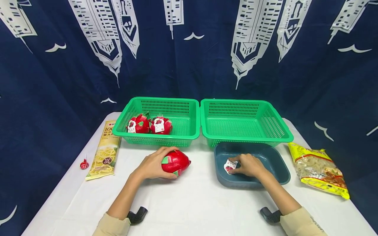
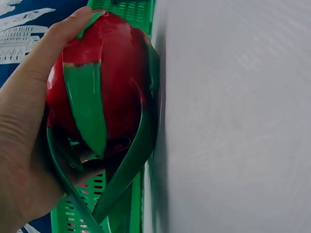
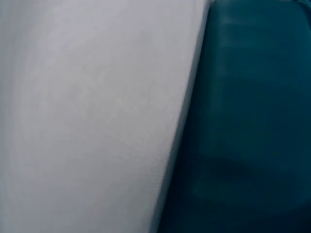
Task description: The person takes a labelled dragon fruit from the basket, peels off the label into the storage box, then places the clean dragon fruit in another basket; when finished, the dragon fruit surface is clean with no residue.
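Observation:
My left hand (image 1: 152, 165) grips a red dragon fruit (image 1: 178, 163) with green scales, low over the white tabletop in front of the left basket. In the left wrist view the thumb and palm lie along the side of the fruit, whose long green leaf tips hang toward the wrist. Inside the dark blue plastic basin (image 1: 276, 165), my right hand (image 1: 250, 165) pinches a small white label (image 1: 231, 166) printed with a red fruit, thumb and fingertips at its edge. Only tablecloth and basin show in the right wrist view, not the hand.
Two green baskets stand side by side at the back; the left basket (image 1: 159, 140) holds two labelled dragon fruits (image 1: 161, 126). A yellow noodle packet (image 1: 104, 150) and a red lollipop (image 1: 84, 164) lie at left. A yellow food bag (image 1: 320, 167) lies right of the basin.

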`<act>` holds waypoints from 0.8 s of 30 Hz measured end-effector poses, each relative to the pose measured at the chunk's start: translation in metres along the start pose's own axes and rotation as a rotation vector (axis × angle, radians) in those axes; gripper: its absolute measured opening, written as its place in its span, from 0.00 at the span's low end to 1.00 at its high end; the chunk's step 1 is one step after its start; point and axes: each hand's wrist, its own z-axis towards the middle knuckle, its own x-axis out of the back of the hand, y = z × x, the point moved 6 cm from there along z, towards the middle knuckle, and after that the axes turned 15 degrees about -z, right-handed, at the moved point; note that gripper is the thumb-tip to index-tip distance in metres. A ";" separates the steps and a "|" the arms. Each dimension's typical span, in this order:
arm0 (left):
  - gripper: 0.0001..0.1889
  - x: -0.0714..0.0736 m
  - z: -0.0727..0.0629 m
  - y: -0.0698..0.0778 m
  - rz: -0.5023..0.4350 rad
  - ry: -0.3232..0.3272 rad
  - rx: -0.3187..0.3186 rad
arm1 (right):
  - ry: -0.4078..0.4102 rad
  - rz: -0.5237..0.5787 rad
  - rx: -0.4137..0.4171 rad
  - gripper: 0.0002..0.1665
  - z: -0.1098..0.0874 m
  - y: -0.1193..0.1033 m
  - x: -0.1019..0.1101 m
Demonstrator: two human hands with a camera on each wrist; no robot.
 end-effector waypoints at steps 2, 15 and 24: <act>0.47 0.000 0.001 0.002 -0.020 -0.022 0.034 | -0.009 -0.024 -0.001 0.39 -0.001 0.001 0.001; 0.45 0.020 -0.017 -0.003 -0.527 -0.455 0.109 | 0.396 0.122 0.084 0.30 -0.020 0.026 0.094; 0.46 0.016 -0.030 -0.006 -0.617 -0.360 0.208 | 0.584 0.346 -0.217 0.43 -0.027 0.125 0.116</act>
